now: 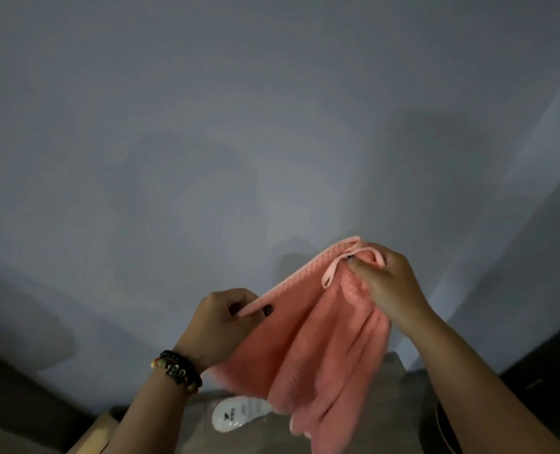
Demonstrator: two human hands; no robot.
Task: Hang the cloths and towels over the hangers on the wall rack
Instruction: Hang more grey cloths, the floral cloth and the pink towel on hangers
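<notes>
Between both raised hands, in front of a bare grey wall (272,126), hangs a pink towel (311,348), held clear of everything below it. Its upper hem is stretched at a slant from lower left to upper right, and the rest falls in loose folds. A small hanging loop (332,273) dangles from the hem near the upper corner.

Left hand (219,322): fingers pinch the lower end of the hem. A beaded bracelet (177,371) sits on that wrist. Right hand (383,283): fingers are curled round the gathered upper corner beside the loop.

Below the towel lie a cardboard box (91,434) and a flat clear packet with a white label (239,414); what it holds cannot be told.

Assessment: no rack or hanger is in view, so how many cloths are already hung cannot be told. This towel is lifted and spread but not yet hung. Draping it over a hanger remains, plus any others out of view.
</notes>
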